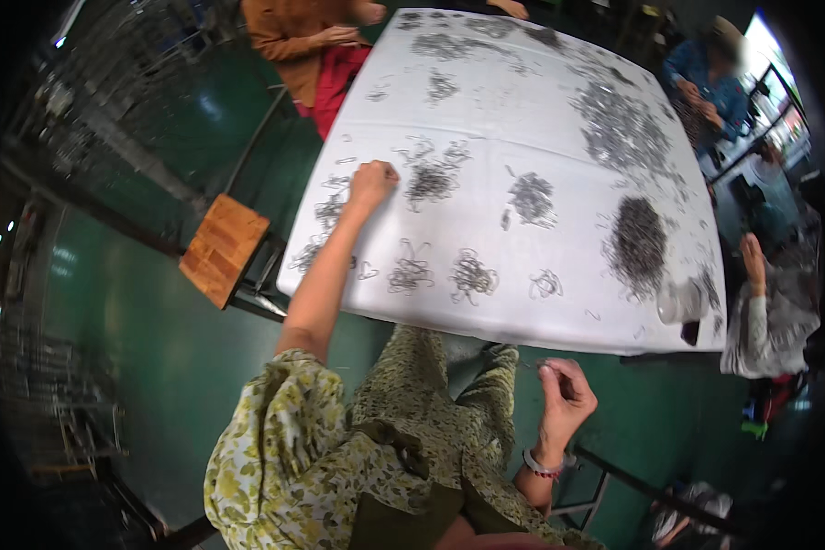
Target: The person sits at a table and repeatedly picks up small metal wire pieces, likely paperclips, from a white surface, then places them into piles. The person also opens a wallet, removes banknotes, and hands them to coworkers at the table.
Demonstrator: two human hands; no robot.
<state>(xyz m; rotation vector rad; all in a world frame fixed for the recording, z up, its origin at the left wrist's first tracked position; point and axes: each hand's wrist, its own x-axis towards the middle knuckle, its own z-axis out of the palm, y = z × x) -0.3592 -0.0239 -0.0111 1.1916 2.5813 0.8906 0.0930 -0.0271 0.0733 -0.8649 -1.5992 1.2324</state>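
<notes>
Over the white-covered table (486, 137), my left hand (373, 186) is closed, its fingers curled downward. Whatever it may hold is hidden. Just right of it lies a dark pile of thin bent wire pieces (431, 183); a looser row of wire hooks (328, 211) runs along the left edge, partly behind my forearm. My right hand (566, 403) is off the near edge of the table, thumb and fingertips pinched together. A thin wire piece (528, 365) appears to stick out from the pinch, though it is faint.
Several more metal piles cover the table, among them a dark heap (638, 243) and a wide silvery spread (623, 128). A clear plastic container (680, 301) stands at the near right corner. Other people sit around the edges. A wooden stool (225, 249) is at the left.
</notes>
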